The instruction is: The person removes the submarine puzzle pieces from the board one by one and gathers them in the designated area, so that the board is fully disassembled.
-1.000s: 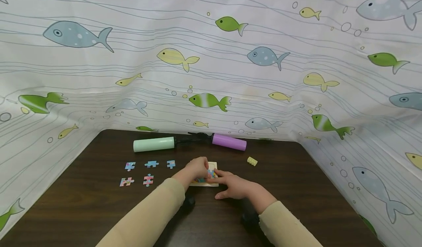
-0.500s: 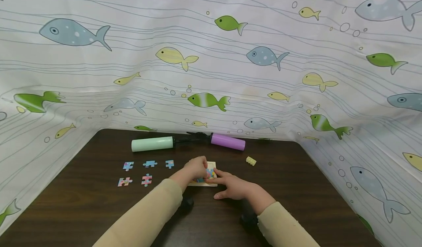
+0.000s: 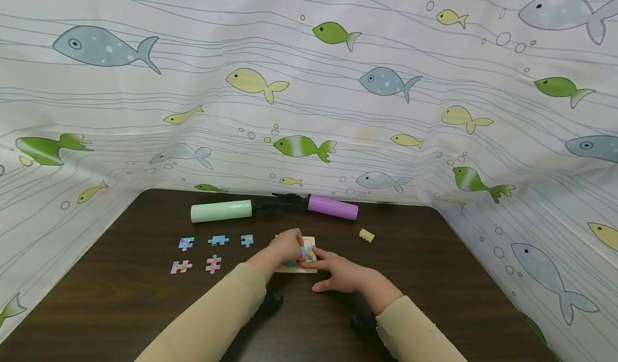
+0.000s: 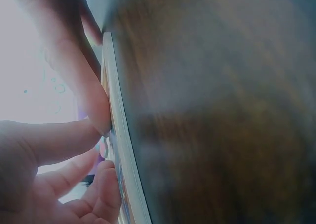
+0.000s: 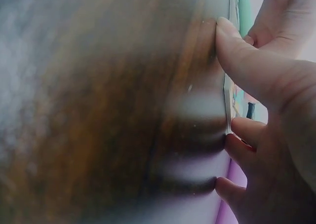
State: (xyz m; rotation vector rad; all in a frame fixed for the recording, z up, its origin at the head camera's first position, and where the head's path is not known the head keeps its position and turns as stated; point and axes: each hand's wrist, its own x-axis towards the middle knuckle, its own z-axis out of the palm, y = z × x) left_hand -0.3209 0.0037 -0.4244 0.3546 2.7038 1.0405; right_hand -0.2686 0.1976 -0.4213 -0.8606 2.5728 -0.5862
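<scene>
In the head view a small pale-framed puzzle board (image 3: 309,270) with a coloured picture lies mid-table. My left hand (image 3: 286,246) is over its left part with fingers curled, hiding much of it. The left wrist view shows thumb and fingertips of the left hand (image 4: 59,169) pinching a small colourful puzzle piece (image 4: 104,148) close against the board. My right hand (image 3: 345,272) lies at the board's right side with fingers spread; fingertips touch its edge and surface, and the thumb rests on the table in front.
Several loose jigsaw pieces (image 3: 218,240) lie in two rows left of the board. A small yellow ridged block (image 3: 366,235) sits to the right. Behind stand out a mint-green cylinder (image 3: 222,211) and a purple cylinder (image 3: 333,207) with black ends. A fish-patterned curtain (image 3: 309,110) surrounds the table (image 3: 120,297).
The head view shifts slightly, so everything sits a little further left. Both hands keep their places on the board, with only tiny finger movement of the left.
</scene>
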